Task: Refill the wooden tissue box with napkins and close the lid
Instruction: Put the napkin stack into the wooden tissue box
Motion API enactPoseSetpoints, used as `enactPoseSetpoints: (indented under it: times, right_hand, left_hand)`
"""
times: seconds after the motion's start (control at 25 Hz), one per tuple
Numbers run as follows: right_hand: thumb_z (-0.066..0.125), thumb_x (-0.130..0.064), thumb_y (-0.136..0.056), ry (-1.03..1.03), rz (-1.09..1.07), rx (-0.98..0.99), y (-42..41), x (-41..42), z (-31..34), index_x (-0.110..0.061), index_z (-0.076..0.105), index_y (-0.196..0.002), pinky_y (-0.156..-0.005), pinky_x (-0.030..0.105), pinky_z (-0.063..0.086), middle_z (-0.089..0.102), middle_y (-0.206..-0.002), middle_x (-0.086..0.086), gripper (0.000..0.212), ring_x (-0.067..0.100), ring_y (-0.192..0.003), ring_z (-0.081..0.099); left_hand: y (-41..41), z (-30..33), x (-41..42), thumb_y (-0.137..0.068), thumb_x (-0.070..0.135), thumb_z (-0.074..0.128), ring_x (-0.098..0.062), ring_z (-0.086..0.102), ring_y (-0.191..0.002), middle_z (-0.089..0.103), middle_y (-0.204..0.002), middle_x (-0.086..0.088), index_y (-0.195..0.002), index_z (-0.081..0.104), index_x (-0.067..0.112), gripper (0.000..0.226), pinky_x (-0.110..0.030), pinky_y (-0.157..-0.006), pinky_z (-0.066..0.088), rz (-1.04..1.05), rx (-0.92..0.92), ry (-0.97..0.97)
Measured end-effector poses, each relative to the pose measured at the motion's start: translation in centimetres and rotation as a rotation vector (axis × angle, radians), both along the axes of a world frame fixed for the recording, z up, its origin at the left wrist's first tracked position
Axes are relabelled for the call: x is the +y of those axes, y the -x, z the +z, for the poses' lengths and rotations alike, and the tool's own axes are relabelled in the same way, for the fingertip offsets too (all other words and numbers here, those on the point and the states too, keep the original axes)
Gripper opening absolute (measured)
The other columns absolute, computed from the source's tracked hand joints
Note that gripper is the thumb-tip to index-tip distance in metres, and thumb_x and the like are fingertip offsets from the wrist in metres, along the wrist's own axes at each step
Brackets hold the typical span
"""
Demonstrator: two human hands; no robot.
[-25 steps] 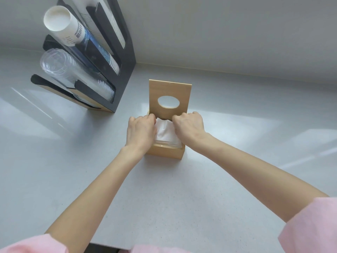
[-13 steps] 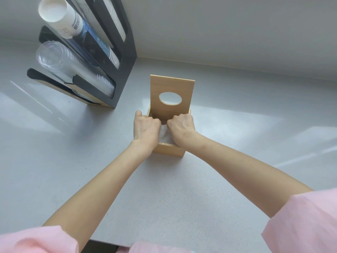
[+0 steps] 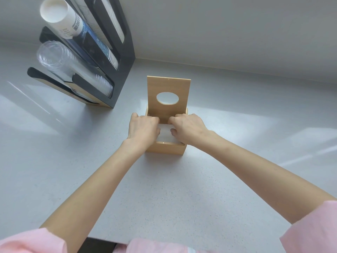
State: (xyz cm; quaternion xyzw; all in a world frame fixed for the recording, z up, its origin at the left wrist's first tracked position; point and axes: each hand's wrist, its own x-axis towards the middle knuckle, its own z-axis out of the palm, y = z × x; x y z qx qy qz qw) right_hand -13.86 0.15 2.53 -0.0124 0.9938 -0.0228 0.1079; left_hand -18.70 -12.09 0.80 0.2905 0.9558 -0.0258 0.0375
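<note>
A light wooden tissue box (image 3: 165, 149) stands on the grey counter at the middle of the view. Its lid (image 3: 168, 88), with an oval hole, is swung up and stands upright at the back. White napkins (image 3: 166, 133) lie inside the box, showing between my hands. My left hand (image 3: 142, 129) rests on the left side of the stack with fingers curled down into the box. My right hand (image 3: 187, 127) presses on the right side, thumb on the napkins. Most of the stack is hidden by my hands.
A black cup dispenser (image 3: 120, 57) stands at the back left, holding paper cups (image 3: 58, 15) and clear plastic cups (image 3: 60, 59). A white wall runs behind the counter. The counter's front edge (image 3: 109, 241) lies just below my elbows.
The napkins have sunk lower into the box under my hands. Both hands moved slightly back and down; my right thumb now lies on the stack.
</note>
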Motion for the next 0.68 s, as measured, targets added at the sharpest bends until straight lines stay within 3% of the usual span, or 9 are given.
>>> enactPoseSetpoints:
  times: [0.12,0.24,0.4,0.52,0.6,0.68]
  right_hand:
    - [0.037,-0.034,-0.096,0.119,0.007,-0.030,-2.1,0.5,0.2,-0.013,0.056,-0.121,-0.090,0.036,0.036,0.065,-0.118,0.005,0.037,0.023,-0.116,0.051]
    - [0.042,-0.043,-0.093,0.114,0.064,-0.095,-4.1,0.8,-0.3,-0.018,0.054,-0.124,-0.099,0.037,0.031,0.061,-0.123,0.002,0.042,0.017,-0.132,0.035]
    - [0.043,-0.021,-0.094,0.104,0.066,0.012,-5.1,0.8,-2.0,-0.013,0.059,-0.116,-0.095,0.037,0.035,0.058,-0.121,0.002,0.029,0.015,-0.138,0.027]
    - [0.056,-0.008,-0.083,0.186,0.044,0.156,-5.6,0.3,-3.1,-0.005,0.069,-0.090,-0.078,0.040,0.046,0.067,-0.100,0.008,0.015,0.024,-0.131,0.045]
    - [0.066,-0.003,-0.071,0.210,0.042,0.244,-5.9,0.2,-3.5,-0.006,0.070,-0.077,-0.068,0.041,0.052,0.071,-0.087,0.008,0.008,0.031,-0.120,0.057]
    - [0.065,-0.005,-0.077,0.220,0.027,0.274,-6.1,-0.1,-3.4,-0.009,0.069,-0.095,-0.085,0.044,0.049,0.070,-0.104,0.008,0.020,0.028,-0.128,0.050]
  left_hand:
    - [-1.0,0.6,-1.5,-0.095,0.035,0.036,-0.022,0.050,-0.103,0.070,-0.104,0.003,-0.111,0.063,0.024,0.033,-0.033,-0.086,0.028,-0.063,-0.116,-0.133]
    - [-2.5,0.7,-3.4,-0.093,0.043,0.040,-0.018,0.043,-0.109,0.068,-0.109,0.009,-0.113,0.063,0.028,0.034,-0.032,-0.094,0.025,-0.147,-0.237,-0.171]
    - [-3.4,-1.0,-4.3,-0.091,0.028,0.052,-0.023,0.049,-0.108,0.071,-0.100,0.006,-0.109,0.066,0.022,0.024,-0.035,-0.091,0.029,-0.166,-0.152,-0.282]
    - [-3.7,-1.9,-4.4,-0.085,0.025,0.052,-0.028,0.058,-0.095,0.074,-0.083,0.002,-0.095,0.071,0.018,0.022,-0.040,-0.082,0.037,-0.162,-0.078,-0.345]
    - [-3.9,-1.9,-4.4,-0.087,0.026,0.051,-0.027,0.058,-0.099,0.074,-0.087,0.002,-0.098,0.071,0.018,0.024,-0.040,-0.085,0.036,-0.148,-0.068,-0.351]
    - [-4.4,-1.7,-4.3,-0.091,0.025,0.050,-0.023,0.052,-0.113,0.072,-0.104,0.000,-0.113,0.064,0.018,0.027,-0.037,-0.094,0.030,-0.122,-0.088,-0.349]
